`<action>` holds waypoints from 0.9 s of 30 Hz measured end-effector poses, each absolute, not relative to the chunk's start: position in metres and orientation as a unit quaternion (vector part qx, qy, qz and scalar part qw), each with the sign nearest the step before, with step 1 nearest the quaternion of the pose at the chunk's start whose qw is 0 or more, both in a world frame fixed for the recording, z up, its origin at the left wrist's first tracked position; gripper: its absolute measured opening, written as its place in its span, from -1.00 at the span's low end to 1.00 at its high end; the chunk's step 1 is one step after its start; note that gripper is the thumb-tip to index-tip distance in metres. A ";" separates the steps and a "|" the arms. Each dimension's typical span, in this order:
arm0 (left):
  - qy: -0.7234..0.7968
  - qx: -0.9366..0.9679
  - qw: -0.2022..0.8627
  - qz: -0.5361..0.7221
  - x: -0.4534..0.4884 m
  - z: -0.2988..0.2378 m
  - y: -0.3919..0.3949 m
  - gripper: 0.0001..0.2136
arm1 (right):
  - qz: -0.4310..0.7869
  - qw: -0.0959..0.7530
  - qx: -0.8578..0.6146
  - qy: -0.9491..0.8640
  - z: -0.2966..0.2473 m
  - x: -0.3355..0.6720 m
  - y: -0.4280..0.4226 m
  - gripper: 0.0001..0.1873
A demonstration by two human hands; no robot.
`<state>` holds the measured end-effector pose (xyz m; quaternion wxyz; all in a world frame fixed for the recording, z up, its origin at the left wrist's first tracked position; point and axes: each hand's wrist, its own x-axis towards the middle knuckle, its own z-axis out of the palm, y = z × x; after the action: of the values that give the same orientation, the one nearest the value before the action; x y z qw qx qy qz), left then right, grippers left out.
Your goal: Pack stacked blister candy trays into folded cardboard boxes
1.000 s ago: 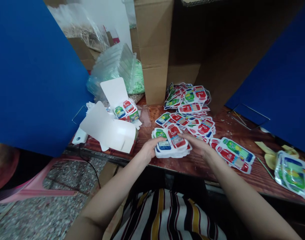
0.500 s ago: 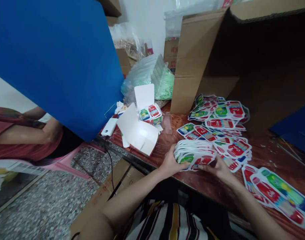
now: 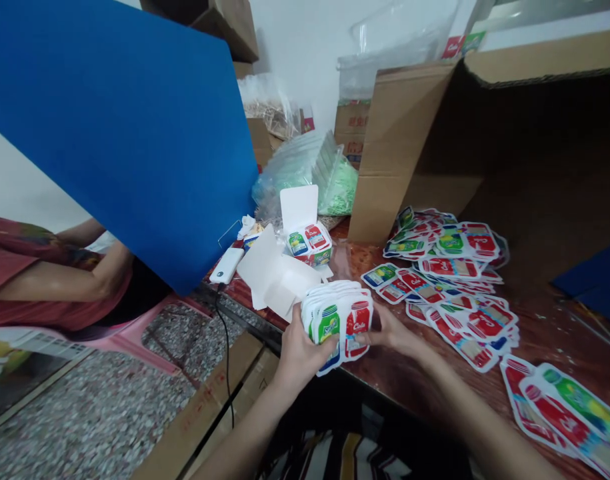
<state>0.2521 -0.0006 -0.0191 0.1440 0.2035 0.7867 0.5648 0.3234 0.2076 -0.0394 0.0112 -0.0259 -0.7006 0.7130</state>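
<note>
Between my two hands is a stack of printed cards (image 3: pixel 337 327), cut in the outline of a green and a red can side by side. My left hand (image 3: pixel 305 357) grips its left edge, thumb across the front. On the right edge, my right hand (image 3: pixel 389 330) is closed with its thumb on the red can print. The stack is tilted, its front face towards me. Behind it stands an open small box (image 3: pixel 317 257) with similar cards inside and its white flap up. White folded card sheets (image 3: pixel 267 263) lie beside that box, partly hidden by the stack.
Loose cards (image 3: pixel 449 293) spread over the wooden table (image 3: pixel 399 383) at right, before a large cardboard box (image 3: pixel 395 147). A white power bank (image 3: pixel 227 265) with a cable lies at the table's left edge. A blue panel (image 3: pixel 149 133) stands left, with another person's arm (image 3: pixel 79 273) beyond.
Both hands have brought the card stack to the left and tipped it up, so its printed front shows more fully. The view has shifted slightly.
</note>
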 end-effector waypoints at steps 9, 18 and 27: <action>0.747 0.318 0.187 0.554 0.281 -0.008 -0.005 -0.45 | 0.706 0.095 -0.128 -0.690 -0.058 0.397 0.186 -0.24; 0.647 0.392 0.320 0.570 0.308 -0.013 0.021 -0.37 | 0.666 0.121 -0.247 -0.694 -0.035 0.479 0.173 -0.35; 0.513 0.270 0.466 0.669 0.292 0.038 0.031 -0.44 | 0.672 0.127 -0.220 -0.696 0.027 0.456 0.189 -0.26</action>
<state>0.2917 0.0312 0.0377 0.4659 0.2698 0.5129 0.6686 0.4564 0.1892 0.0268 0.1270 -0.2197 -0.6961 0.6716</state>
